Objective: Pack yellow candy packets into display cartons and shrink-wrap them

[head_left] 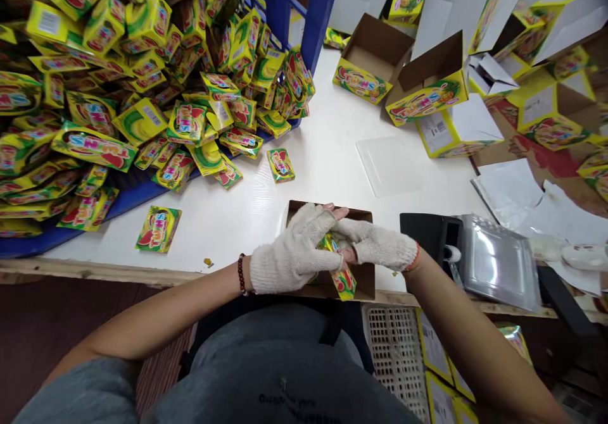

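Note:
An open brown cardboard box [363,278] sits at the table's front edge, below both my hands. My left hand [301,247], in a white knit glove with the fingertips bare, is closed around small yellow-green candy packs [344,280] over the box. My right hand [375,243], gloved the same way, meets it from the right with its fingers against the same packs. The two hands overlap, so the exact grip and much of the box's inside are hidden. Two loose packs, one at left [158,228] and another farther back [280,165], lie on the white table.
A blue crate [126,199] heaped with candy packs spills onto the table at left. Open display boxes [365,63] stand at back right. A clear plastic lid [389,164] lies mid-table. Beside my right forearm are a black device [422,234] and a scale-like clear tray [498,259].

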`<control>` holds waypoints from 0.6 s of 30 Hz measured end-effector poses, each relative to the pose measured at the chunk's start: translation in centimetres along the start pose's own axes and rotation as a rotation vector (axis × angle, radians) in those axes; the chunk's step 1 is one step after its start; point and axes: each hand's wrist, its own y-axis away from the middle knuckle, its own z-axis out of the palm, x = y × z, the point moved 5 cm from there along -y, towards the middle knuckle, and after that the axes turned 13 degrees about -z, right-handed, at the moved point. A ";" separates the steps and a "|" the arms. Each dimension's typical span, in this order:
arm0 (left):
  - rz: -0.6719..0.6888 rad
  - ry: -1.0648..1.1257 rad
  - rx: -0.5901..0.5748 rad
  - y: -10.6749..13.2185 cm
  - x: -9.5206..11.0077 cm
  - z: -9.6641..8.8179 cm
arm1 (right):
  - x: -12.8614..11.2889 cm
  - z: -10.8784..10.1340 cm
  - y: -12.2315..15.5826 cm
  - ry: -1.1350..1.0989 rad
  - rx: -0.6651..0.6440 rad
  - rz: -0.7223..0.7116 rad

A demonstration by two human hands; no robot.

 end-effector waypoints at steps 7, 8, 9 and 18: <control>-0.295 0.086 -0.003 -1.2 -6.2 -0.9 | 4.3 1.2 1.3 -0.469 0.356 0.290; -0.401 0.061 0.042 -2.1 -8.3 -1.2 | 4.6 1.2 1.3 -0.459 0.461 0.322; -0.514 0.019 0.077 -3.0 -10.4 -1.4 | 4.9 1.2 1.2 -0.430 0.563 0.359; -0.730 -0.314 -0.166 -8.5 -18.6 0.1 | 4.8 3.2 -1.6 0.656 0.302 0.545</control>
